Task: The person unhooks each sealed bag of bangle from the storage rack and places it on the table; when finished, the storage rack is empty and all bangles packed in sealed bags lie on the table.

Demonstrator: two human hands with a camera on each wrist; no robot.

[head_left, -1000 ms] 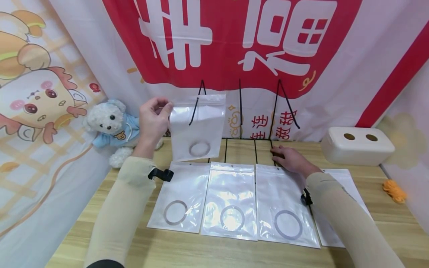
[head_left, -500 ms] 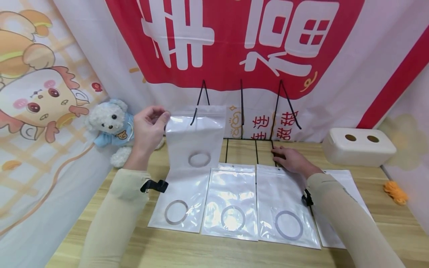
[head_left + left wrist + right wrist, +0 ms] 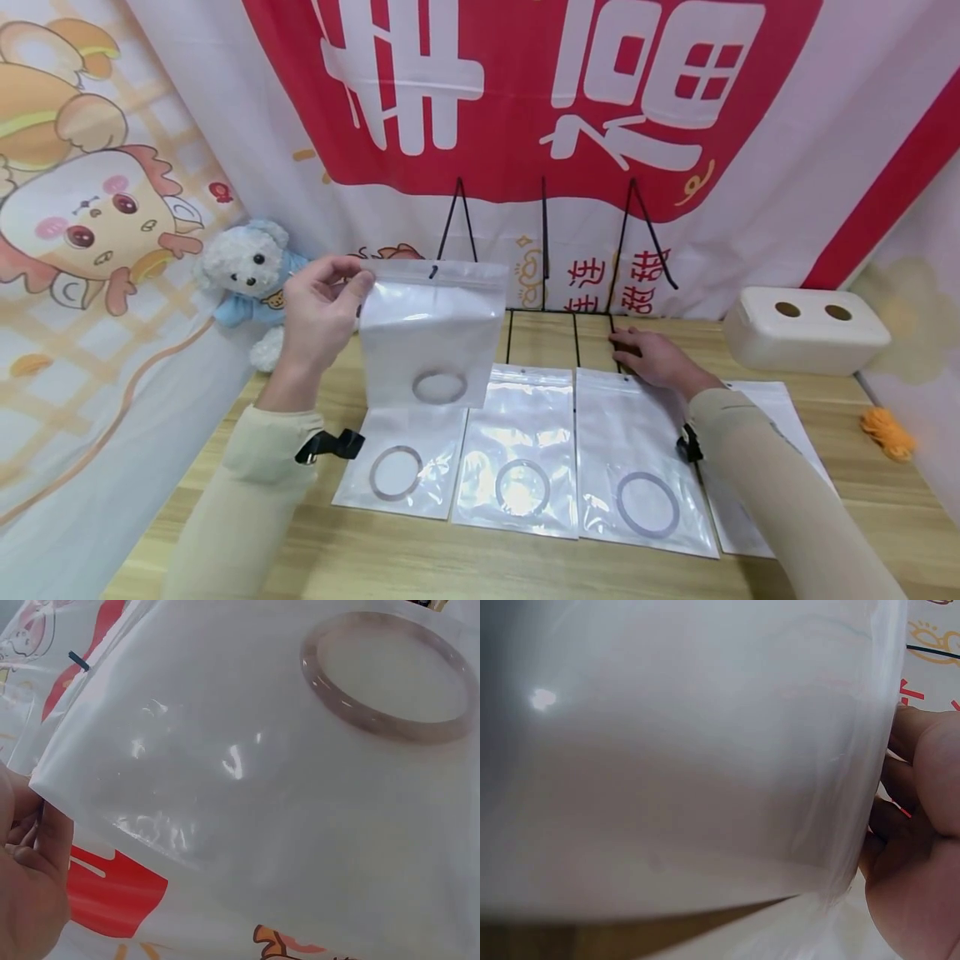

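Observation:
In the head view my left hand (image 3: 318,317) pinches the top left corner of a clear-and-white zip bag (image 3: 405,333) with a pinkish bangle (image 3: 345,709) inside. A short black prong tip (image 3: 432,272) pokes out through the bag's top hole. The prong belongs to a black wire display rack (image 3: 576,337), mostly hidden behind this bag. My right hand (image 3: 658,360) rests with its fingertips on a base wire of the rack; in the right wrist view a bag hides part of the fingers (image 3: 901,780).
More bagged bangles lie flat in a row: a left bag (image 3: 431,479), a middle bag (image 3: 517,429), a right bag (image 3: 607,442) and one (image 3: 761,404) under the right forearm. A plush bear (image 3: 247,258), a white box (image 3: 810,329) and an orange clump (image 3: 887,432) stand around them.
My left hand has brought the bag downward and towards me along the prong, so only the tip now shows in front. My right hand stays on the rack.

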